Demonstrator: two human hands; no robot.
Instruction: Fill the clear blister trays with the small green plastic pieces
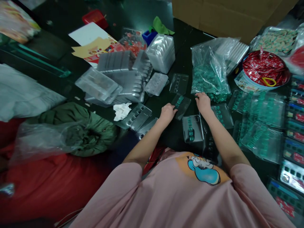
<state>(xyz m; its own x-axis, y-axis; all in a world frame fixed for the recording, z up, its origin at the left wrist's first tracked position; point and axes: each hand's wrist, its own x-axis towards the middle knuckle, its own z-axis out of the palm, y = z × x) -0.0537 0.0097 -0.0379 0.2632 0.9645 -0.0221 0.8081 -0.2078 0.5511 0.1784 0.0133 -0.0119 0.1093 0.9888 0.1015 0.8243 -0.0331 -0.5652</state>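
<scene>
My left hand [167,114] is closed at the left edge of a clear plastic blister tray [184,109], thumb and fingers at its rim. A row of small green pieces [180,101] sits in that tray's slots. My right hand [203,103] has its fingertips drawn together beside the lower edge of a clear bag [209,74] full of green pieces; what they pinch is too small to make out. Loose green pieces [218,96] lie at the bag's lower edge. Closer to my body is another tray [199,129] with green pieces in it.
Stacked clear blister shells [125,82] stand at the left, with a crumpled white tissue [121,111] in front. Filled trays [263,126] pile up on the right, below a round tin [253,87] of red packets. A cardboard box [228,17] stands behind.
</scene>
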